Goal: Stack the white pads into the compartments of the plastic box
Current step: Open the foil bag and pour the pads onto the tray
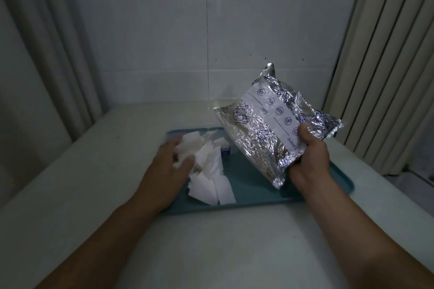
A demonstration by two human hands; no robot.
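White pads [206,166] lie in a loose heap on the left part of a teal tray [258,192], which sits on a pale table [211,241]; the head view, the only one, shows no plastic box with compartments anywhere. Judging from that, stacking has not begun: every pad is still on the tray, none sorted, and the whole of the task is left.

The left hand [169,159] rests on the far left of the heap, its fingers curled into the pads and seemingly gathering a few, though blur there keeps me from telling how many it holds. The right hand [310,155] grips a crumpled silver foil bag [270,124] by its lower right edge, thumb on the printed face, holding it tilted above the tray's middle.

The pads look thin, soft and square-cut, some folded or overlapping at odd angles, a few flat nearest the front rim. A small blue-and-white item [61,151] sits just behind the heap; what it is I cannot tell.
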